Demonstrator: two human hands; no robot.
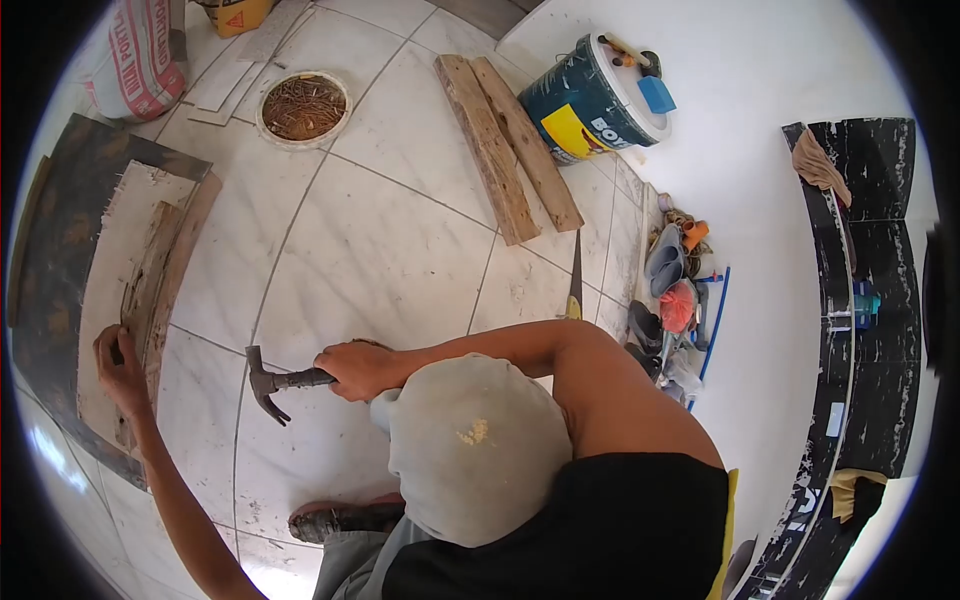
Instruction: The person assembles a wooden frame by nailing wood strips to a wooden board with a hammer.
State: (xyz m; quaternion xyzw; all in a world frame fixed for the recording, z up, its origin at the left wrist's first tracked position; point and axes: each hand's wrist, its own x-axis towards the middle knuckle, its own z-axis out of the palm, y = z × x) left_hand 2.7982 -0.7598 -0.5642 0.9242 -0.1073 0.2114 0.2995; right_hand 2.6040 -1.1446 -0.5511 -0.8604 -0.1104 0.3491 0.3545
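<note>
My right hand (360, 371) is wrapped round the dark handle of a claw hammer (265, 384), which is held over the tiled floor with its head to the left. My left hand (122, 372) is at the lower part of a weathered wooden plank (152, 262), fingers curled together in a pinch. Whether something small is between those fingertips I cannot make out. The plank lies on a pale, rough-edged board (112, 250), on top of a large dark panel (62, 215).
Two old planks (490, 160) lie near a paint bucket (570, 105) by the wall. A handsaw (575, 290) rests beside them. A round tub of nails (304, 108) and a cement bag (130, 65) stand at the upper left. Assorted odds and ends (675, 300) line the wall.
</note>
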